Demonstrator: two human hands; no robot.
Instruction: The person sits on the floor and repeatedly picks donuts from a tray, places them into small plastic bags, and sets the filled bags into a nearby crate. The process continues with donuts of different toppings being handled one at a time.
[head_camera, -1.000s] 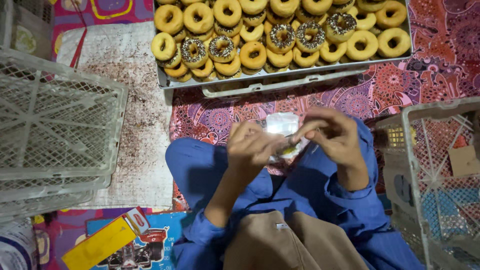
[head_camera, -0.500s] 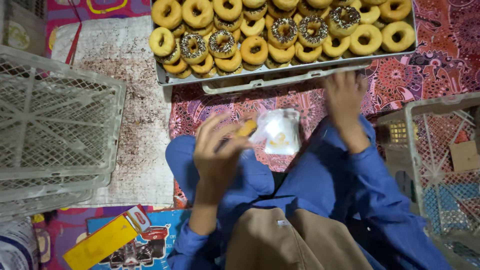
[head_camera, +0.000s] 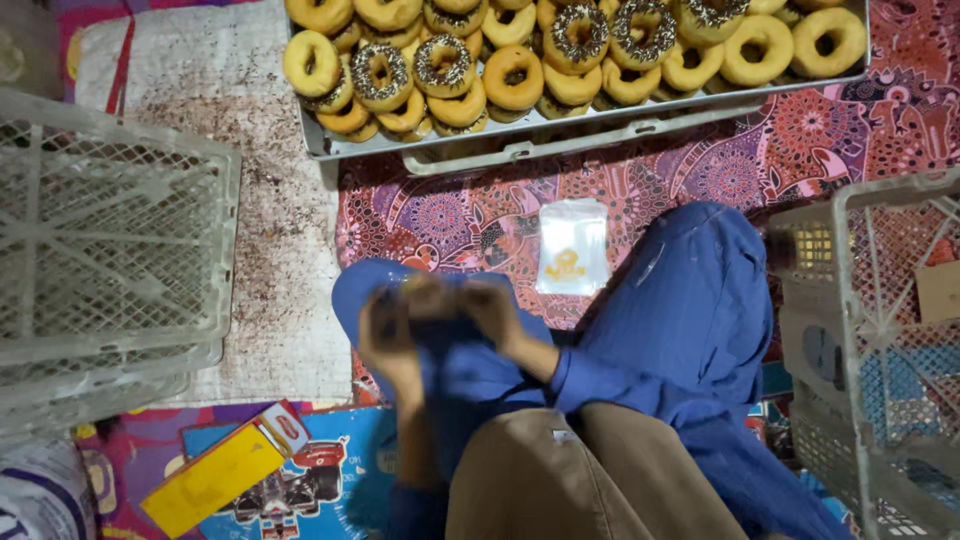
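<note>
A small clear plastic packet with a yellow print (head_camera: 571, 246) lies flat on the patterned red cloth (head_camera: 470, 215), between the person's blue-clad knees and well apart from both hands. The left hand (head_camera: 392, 335) and right hand (head_camera: 492, 308) are raised close together over the left knee, blurred; they seem to pinch something small between them, but what cannot be told. Beyond the packet, a long grey metal tray (head_camera: 560, 125) holds rows of ring doughnuts, some plain, some sprinkled. White plastic lattice crates stand at the left (head_camera: 110, 240) and right (head_camera: 870, 340); a flat yellow box (head_camera: 225, 470) lies near the left crate
</note>
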